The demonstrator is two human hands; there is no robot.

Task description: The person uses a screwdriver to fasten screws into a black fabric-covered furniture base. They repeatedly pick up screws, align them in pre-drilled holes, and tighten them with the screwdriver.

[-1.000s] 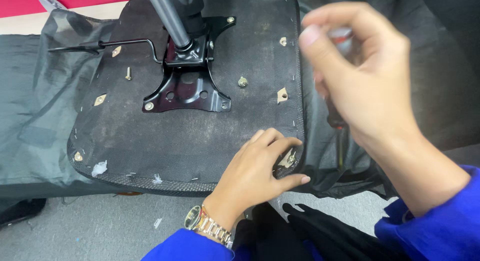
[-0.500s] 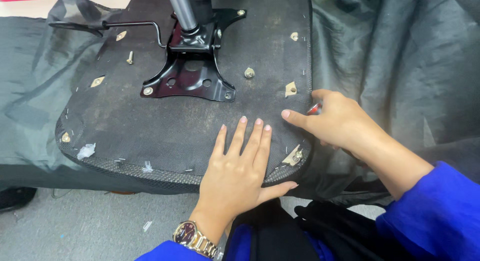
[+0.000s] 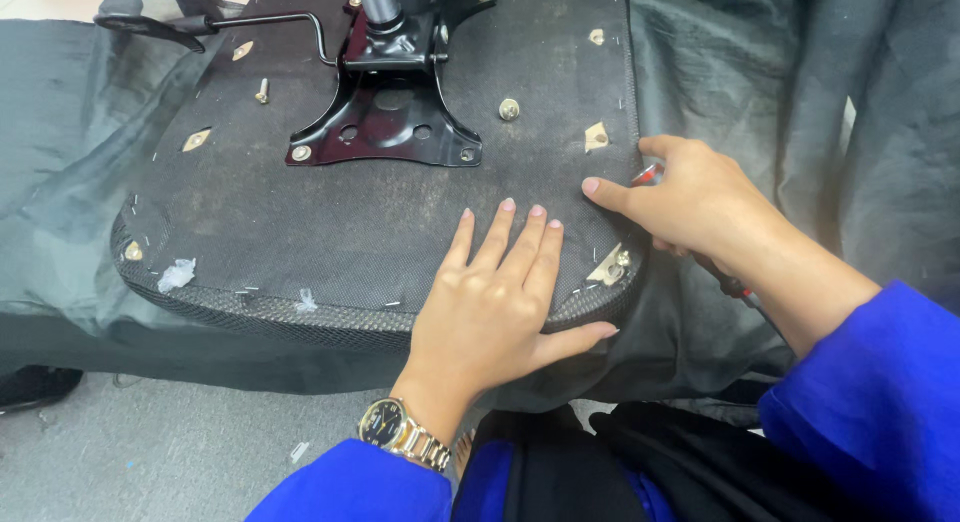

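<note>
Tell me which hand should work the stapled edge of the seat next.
Probably the right hand: it sits at the seat base edge with a red-handled tool in its grip, forefinger pointing along the fabric rim. The left hand lies flat on the base, seemingly steadying it.

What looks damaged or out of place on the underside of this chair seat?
A loose screw lies on the seat underside, left of the black metal plate. White scraps cling near the front edge, and the fabric is torn open at several holes. The left hand lies flat nearby.
</note>
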